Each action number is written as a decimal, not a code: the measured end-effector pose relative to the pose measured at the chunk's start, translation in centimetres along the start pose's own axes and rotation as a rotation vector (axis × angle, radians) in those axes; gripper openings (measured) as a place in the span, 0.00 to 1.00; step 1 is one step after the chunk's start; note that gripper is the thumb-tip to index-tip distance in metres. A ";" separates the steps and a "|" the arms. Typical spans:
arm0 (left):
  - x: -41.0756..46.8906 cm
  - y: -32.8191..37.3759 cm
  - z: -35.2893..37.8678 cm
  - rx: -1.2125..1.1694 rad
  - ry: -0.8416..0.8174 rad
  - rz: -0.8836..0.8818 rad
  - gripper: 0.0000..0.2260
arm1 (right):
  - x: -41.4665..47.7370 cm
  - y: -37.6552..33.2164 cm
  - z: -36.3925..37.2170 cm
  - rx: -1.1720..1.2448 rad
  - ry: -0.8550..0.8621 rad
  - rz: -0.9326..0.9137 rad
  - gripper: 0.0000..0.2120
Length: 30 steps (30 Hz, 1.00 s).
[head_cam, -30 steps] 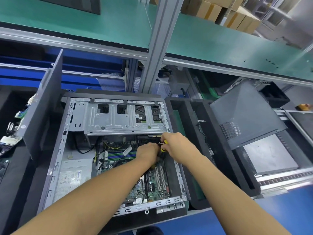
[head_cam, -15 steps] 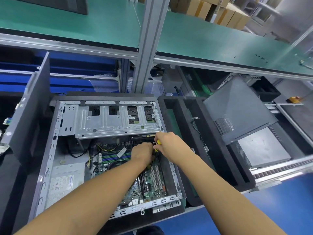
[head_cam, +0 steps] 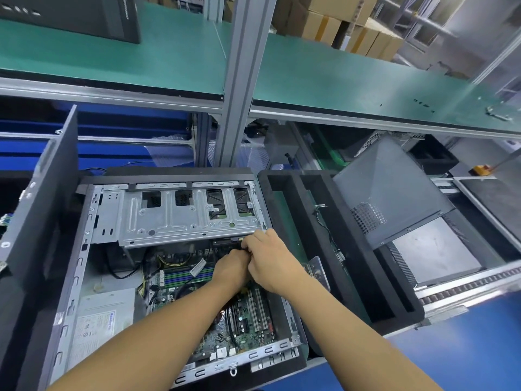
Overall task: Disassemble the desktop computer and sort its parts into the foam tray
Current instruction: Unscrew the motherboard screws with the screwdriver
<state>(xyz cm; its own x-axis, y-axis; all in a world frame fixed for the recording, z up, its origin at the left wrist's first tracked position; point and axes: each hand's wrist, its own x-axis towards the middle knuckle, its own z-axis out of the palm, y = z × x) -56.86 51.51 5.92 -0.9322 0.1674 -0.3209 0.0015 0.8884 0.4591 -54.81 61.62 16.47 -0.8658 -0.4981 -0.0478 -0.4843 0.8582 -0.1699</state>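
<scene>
The open computer case lies on its side on the bench. Both hands work under the drive cage, above the motherboard. Left hand and right hand are curled together; what they pinch cannot be told. Judged: board fragile, case edges sharp; grip connector bodies, not wires. Cables crowd access. Foam tray stands just beside.

Open computer case beside foam tray on workbench.
</scene>
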 end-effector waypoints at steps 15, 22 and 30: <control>-1.2 -0.4 -0.8 -0.102 0.014 0.107 0.07 | -0.9 -0.3 1.5 0.082 0.336 0.067 0.10; -1.2 -0.2 -0.6 -0.235 0.022 0.041 0.09 | -0.8 -0.4 1.8 0.081 0.397 0.157 0.09; -1.4 -0.4 -0.1 -0.205 0.057 0.083 0.08 | -0.9 -0.2 2.3 0.045 0.421 0.024 0.06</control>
<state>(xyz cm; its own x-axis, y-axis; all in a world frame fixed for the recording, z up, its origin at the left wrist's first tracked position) -55.58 50.82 6.29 -0.9507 0.2071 -0.2306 0.0111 0.7662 0.6425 -53.61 61.63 14.25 -0.8569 -0.3763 0.3524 -0.4658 0.8580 -0.2167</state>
